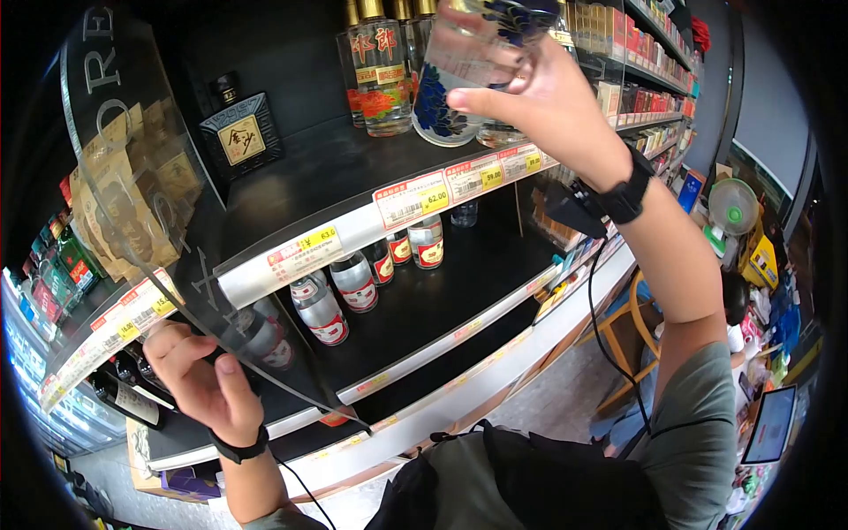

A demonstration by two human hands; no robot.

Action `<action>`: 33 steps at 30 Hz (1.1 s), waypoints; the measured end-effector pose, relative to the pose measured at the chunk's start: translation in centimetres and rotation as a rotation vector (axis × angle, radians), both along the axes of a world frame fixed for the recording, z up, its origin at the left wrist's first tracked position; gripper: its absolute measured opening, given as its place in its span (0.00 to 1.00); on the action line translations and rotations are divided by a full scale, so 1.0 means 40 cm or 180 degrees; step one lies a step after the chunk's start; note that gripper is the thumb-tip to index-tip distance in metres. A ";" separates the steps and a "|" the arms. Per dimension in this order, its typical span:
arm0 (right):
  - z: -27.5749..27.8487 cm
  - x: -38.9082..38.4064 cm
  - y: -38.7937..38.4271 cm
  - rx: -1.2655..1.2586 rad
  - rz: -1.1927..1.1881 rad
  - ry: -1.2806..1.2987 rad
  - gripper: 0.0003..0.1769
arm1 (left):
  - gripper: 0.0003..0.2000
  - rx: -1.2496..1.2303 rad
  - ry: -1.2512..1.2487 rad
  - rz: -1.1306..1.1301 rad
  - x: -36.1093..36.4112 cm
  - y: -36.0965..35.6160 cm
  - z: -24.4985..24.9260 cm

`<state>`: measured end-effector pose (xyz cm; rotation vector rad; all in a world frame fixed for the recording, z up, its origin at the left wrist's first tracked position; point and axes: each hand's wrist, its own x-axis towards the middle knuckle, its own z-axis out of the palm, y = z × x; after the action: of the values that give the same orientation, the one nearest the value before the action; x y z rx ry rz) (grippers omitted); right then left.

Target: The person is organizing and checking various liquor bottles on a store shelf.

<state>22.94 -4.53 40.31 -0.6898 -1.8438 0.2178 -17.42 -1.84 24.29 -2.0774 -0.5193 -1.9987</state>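
Note:
My right hand (539, 97) is wrapped round a clear glass bottle with dark blue flower patterns (439, 102), whose base is at the upper shelf (327, 181). Just left of it stand clear bottles with gold caps and red-orange labels (382, 79). A dark square bottle (240, 128) with a gold label is farther left on that shelf. My left hand (205, 380) is raised in front of the lower left shelves with its fingers partly curled and apart, holding nothing. Both wrists wear black bands.
Small silver bottles with red labels (320, 309) stand on the shelf below. Price tags (413, 201) line the shelf edge. A clear panel edge (212, 331) crosses at left. Packed shelves (649, 44), a green fan (733, 208) and a laptop (770, 424) are at right.

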 end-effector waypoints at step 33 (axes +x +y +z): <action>0.009 -0.039 0.248 -0.0477 -0.1833 -0.0336 0.54 | 0.15 -0.0113 0.0169 -0.0119 0.016 0.014 -0.062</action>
<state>21.37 5.41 40.68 -1.3229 -1.6589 -0.0618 -16.79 -1.30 21.79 -2.1704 -0.5136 -1.9624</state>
